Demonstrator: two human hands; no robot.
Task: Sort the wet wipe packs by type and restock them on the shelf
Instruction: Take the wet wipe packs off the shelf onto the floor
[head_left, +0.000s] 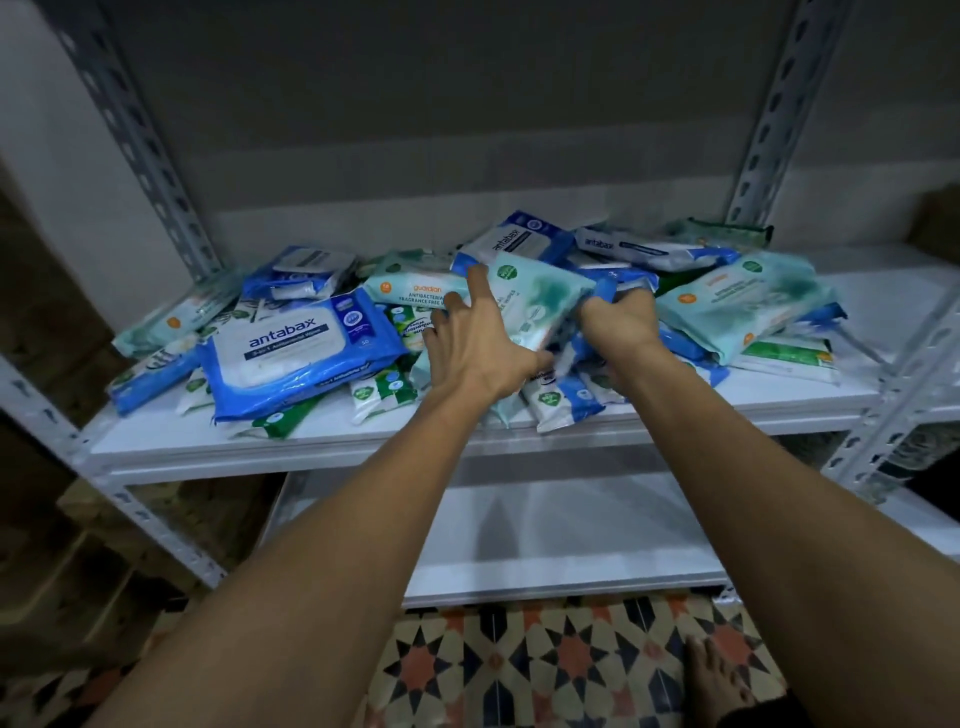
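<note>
Grey wall behind, grey slotted-angle rack with a white shelf (675, 400) at chest height, a second white lower shelf (545, 545) beneath it, patterned tile floor (519, 665) nearest you. A loose heap of wet wipe packs (467, 322) covers the upper shelf, types mixed. At near left a big blue antabax pack (296, 353) lies on top, tilted. Far centre, a second antabax pack (519, 236). At right, a pale teal guardian pack (743, 301) rests over blue and green ones. Small green-and-white packs (382, 392) poke out along the near edge.

Your left hand (478, 343) is spread, fingers splayed, thumb pinching the near edge of a pale teal pack (540, 296) that is lifted and tilted at the heap's centre. Your right hand (621, 317) is curled, clenched around a blue pack (613, 286) just right of that teal one. Your bare foot (714, 675) shows on the tiles at near right.
</note>
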